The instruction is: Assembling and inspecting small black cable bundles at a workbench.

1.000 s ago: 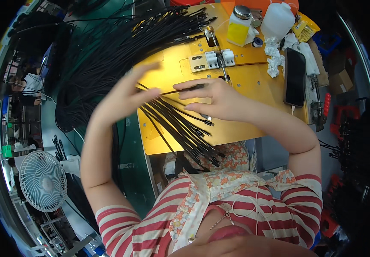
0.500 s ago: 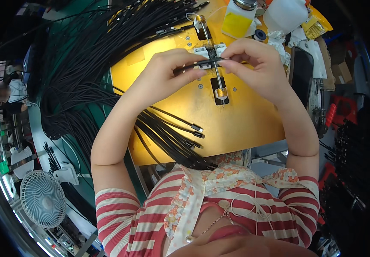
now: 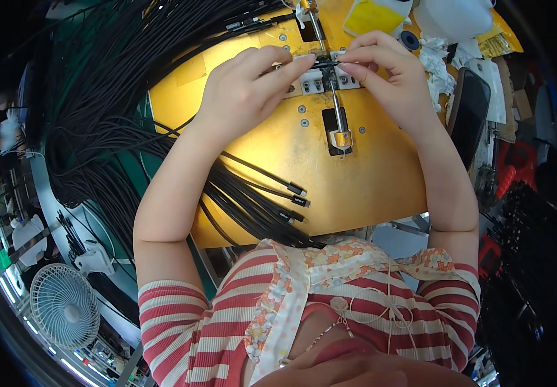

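A short stretch of black cable lies across the metal clamp fixture at the far middle of the golden work plate. My right hand pinches its right end between thumb and fingertips. From the left, my left hand reaches over the cable with fingers bent and fingertips at the fixture's edge; the cable beneath that hand is mostly hidden. Two rods with brass-coloured ends point at the fixture, the nearer rod in front of it and the farther rod behind.
Bundled black cables fill the left side, and more cables with plugs lie on the golden plate near me. At right are a dark phone, crumpled tissue and a white container. A white fan stands lower left.
My left hand has shifted from gripping the cable beside the fixture to fingertips over the fixture. Both hands sit slightly higher in view, and the whole scene has shifted a little.
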A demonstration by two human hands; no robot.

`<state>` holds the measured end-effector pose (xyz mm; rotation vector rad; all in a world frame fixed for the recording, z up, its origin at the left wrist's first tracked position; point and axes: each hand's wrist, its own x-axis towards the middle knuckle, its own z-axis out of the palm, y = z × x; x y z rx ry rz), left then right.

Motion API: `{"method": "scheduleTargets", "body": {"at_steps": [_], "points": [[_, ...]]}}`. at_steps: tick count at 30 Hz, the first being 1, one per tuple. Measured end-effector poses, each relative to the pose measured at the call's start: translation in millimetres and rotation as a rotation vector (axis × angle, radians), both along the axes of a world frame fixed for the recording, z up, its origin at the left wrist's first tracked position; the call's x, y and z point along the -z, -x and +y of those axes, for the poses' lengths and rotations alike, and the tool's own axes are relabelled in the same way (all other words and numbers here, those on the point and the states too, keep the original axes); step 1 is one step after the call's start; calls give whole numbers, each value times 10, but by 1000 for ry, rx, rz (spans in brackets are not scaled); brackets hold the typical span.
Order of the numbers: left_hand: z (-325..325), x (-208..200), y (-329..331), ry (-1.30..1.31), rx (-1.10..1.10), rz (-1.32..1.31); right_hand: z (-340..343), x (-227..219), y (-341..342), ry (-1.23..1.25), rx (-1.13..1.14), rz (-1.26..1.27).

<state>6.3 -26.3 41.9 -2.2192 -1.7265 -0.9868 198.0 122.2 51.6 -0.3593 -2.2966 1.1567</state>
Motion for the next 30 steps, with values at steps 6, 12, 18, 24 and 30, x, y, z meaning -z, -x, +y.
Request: {"method": "scheduleTargets", "body": {"at_steps": [6, 12, 18, 24, 30], "points": [[-56, 46, 19, 81, -29, 130, 0, 102, 43, 30, 62, -116], [-54, 35, 17, 137, -32, 173, -19, 154, 52, -272, 57, -57], [-57, 39, 26, 123, -31, 205, -81, 77, 16, -603, 66, -96], [-62, 67, 25, 113, -26, 202, -128, 35, -19, -802, 59, -86], [-57, 18, 26, 148, -30, 216, -114, 30, -40, -794, 45, -87]]}}
